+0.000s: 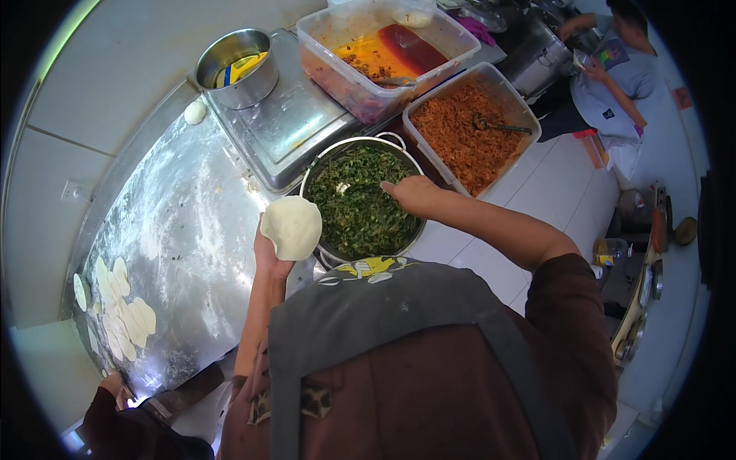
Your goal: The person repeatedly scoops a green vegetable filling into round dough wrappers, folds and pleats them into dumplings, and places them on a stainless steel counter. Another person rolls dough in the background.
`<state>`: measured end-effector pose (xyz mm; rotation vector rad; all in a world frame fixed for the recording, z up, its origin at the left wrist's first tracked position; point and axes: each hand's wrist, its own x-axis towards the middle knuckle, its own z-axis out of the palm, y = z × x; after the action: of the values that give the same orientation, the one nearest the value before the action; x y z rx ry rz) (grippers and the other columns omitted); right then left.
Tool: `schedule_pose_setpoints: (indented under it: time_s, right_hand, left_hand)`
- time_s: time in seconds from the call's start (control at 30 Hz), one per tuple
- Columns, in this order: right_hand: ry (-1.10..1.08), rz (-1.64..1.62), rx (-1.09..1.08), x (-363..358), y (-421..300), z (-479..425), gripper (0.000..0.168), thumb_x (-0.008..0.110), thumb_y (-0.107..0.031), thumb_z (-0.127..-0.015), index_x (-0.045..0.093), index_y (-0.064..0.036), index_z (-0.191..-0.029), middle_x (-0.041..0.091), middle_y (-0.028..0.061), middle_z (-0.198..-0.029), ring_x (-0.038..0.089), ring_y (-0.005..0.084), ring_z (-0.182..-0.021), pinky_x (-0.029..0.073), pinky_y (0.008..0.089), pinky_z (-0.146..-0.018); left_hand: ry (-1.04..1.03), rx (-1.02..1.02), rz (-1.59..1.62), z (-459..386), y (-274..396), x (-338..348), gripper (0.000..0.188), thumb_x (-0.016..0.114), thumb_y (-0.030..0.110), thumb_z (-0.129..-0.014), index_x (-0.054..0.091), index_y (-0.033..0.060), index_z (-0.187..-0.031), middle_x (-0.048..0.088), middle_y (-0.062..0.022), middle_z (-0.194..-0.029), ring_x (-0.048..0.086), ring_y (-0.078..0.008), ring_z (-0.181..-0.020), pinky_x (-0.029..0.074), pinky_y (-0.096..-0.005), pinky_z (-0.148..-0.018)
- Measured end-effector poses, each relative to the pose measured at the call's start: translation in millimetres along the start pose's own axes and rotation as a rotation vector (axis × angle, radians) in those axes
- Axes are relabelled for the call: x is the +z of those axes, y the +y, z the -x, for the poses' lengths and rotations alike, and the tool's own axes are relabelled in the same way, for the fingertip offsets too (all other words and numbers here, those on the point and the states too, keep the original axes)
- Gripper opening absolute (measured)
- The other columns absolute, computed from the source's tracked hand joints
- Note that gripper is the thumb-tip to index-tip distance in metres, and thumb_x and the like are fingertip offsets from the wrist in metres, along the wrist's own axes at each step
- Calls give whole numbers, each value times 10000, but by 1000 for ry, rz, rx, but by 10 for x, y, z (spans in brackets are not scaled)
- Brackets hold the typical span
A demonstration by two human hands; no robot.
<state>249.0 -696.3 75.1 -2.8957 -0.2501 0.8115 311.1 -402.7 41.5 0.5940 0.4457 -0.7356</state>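
On my left hand rests a round, thin dough wrapper, held up beside the near left rim of a metal pot. Chopped green leafy filling fills much of that pot. My right hand reaches over the pot's right side, fingers curled around what looks like the handle of a spoon. Most of the spoon is hard to make out against the greens, and my hand hides its grip.
Left lies a floured metal worktop with several flattened dough pieces and a dough ball. Beyond stand a steel pot, a tub of red oily food and a tub of orange-red filling. Co-workers are at lower left and upper right.
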Motion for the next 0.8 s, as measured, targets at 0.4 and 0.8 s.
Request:
schedule_pose_setpoints:
  time_s: [0.4,0.8]
  right_hand:
    - [-482,-1172,459,-126,671,73,101,439,-134,-837,501,-88,-771,447,-16,-583,303,51,-391,245,218,-330]
    - [121,-1264,308,-210,76,582,111,463,-79,-815,555,-88,-876,456,16,-531,421,129,-416,353,282,-382]
  left_hand:
    - [20,-75,-140,-188,-135,239,443,438,320,-874,438,14,-1194,527,-161,-1158,525,-326,-1045,416,-479,-904]
    - [-136,-358,64,-756,-632,568,463,279,331,-923,404,12,-1235,463,-175,-1234,438,-347,-1135,315,-482,-987]
